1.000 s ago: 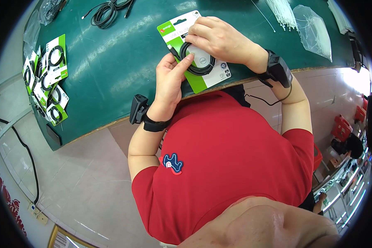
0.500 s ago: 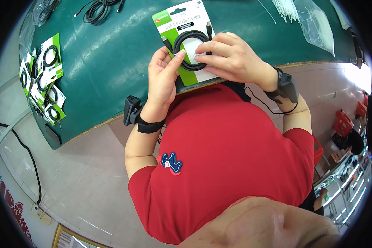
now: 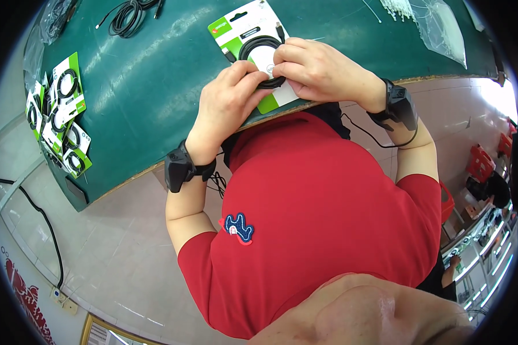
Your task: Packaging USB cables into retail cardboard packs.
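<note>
At the left of the frame, a pile of carded cables (image 3: 57, 118) lies on the green desk (image 3: 155, 86); at the upper left, a loose dark cable (image 3: 126, 20) is looped. At upper centre, the green-and-white card (image 3: 239, 31) sits at the desk's near edge, the black cable coil (image 3: 262, 41) against its face. The left hand (image 3: 227, 95) is at the coil's lower left, its grip narrow; the right hand (image 3: 316, 72) is at its right side, fingers bent, grip also narrow. What either pinches is hidden, so I cannot tell. The card looks light and stiff but easily creased, best taken by its edges; the coil looks springy and smooth, best pinched low, away from its plugs. At the upper right lies a clear bag (image 3: 443, 34).
</note>
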{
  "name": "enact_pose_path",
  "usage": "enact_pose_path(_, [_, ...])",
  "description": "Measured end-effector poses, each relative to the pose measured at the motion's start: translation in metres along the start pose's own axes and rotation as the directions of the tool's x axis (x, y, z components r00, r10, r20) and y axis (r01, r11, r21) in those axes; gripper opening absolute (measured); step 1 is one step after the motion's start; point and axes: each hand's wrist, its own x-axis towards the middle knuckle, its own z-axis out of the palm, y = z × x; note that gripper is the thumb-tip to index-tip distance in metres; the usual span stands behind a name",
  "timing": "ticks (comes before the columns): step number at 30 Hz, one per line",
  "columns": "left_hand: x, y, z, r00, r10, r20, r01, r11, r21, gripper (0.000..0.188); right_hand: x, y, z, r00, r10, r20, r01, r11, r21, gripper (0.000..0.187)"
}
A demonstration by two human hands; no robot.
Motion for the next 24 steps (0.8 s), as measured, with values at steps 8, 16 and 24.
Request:
enact_pose_path(8, [0.006,-0.004,0.009,0.998,-0.016,-0.056,0.013,0.998,-0.056,0.017,-0.003,0.016,-0.002,1.0,0.001,0.028,-0.003,0.999,0.055,0.029])
enact_pose_path(16, [0.006,0.002,0.007,0.981,-0.176,-0.077,0.161,0.971,-0.178,0.021,0.0,0.018,-0.007,1.0,0.012,0.024,-0.015,0.992,0.124,0.023])
enact_pose_path(24, [0.007,-0.005,0.012,0.987,-0.136,-0.087,0.123,0.983,-0.133,0.022,-0.007,0.028,-0.006,0.999,-0.027,0.043,0.024,0.997,0.078,0.024])
